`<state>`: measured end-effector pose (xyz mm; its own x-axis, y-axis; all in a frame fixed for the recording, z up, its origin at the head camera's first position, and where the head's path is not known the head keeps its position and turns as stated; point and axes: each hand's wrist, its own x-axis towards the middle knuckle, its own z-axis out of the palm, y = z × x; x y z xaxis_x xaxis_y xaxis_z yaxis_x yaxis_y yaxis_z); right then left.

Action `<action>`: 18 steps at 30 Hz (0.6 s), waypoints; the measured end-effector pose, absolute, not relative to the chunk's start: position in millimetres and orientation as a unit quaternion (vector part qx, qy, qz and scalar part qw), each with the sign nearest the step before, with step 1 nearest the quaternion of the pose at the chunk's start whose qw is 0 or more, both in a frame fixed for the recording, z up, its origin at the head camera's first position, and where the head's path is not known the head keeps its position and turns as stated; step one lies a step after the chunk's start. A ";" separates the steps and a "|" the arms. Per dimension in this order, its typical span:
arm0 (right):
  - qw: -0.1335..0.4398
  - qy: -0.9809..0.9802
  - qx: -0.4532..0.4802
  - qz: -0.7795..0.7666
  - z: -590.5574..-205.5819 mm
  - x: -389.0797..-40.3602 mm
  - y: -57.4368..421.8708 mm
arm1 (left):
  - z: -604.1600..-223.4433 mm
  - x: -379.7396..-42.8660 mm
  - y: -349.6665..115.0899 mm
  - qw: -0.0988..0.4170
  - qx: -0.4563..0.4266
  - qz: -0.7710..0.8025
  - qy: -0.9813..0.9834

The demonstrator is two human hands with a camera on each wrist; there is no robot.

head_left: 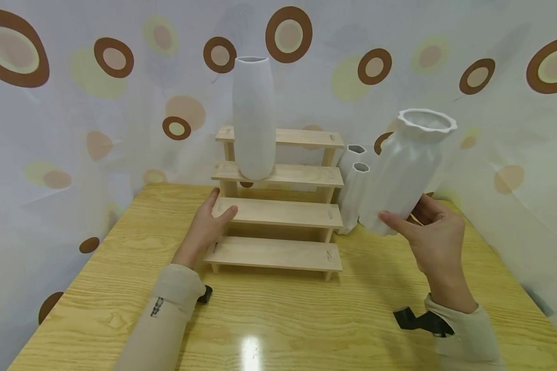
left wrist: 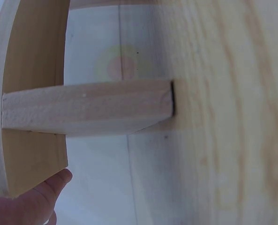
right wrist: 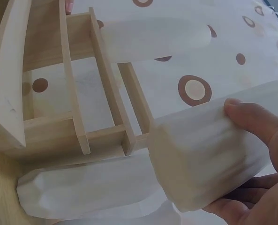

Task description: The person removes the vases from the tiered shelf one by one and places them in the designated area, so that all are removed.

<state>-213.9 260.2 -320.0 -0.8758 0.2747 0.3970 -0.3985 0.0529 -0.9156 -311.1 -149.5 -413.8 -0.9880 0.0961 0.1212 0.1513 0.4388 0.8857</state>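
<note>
My right hand holds a white fluted vase near its base, tilted, with its scalloped rim up to the right; the thumb lies along the near side. The right wrist view shows the vase's angular bottom. My left hand grips the left end of a board on a stepped wooden shelf, thumb over the top; a finger shows at the board's end in the left wrist view. A tall smooth white vase stands upright on the third step up.
Two narrow white vases with small openings stand on the wood-grain table, just right of the shelf. Behind and at both sides hangs a pale cloth patterned with brown-ringed circles.
</note>
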 end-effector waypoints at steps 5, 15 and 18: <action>0.250 -0.669 0.049 0.698 -324.9 -219.6 262.5 | -412.9 -311.9 -149.9 0.029 -0.076 -0.520 -0.851; 0.262 -0.672 0.002 0.693 -337.4 -232.5 271.0 | -412.7 -311.9 -150.2 0.025 -0.075 -0.524 -0.848; 0.257 -0.671 -0.016 0.695 -341.0 -236.1 272.9 | -413.3 -312.3 -150.1 0.021 -0.068 -0.528 -0.846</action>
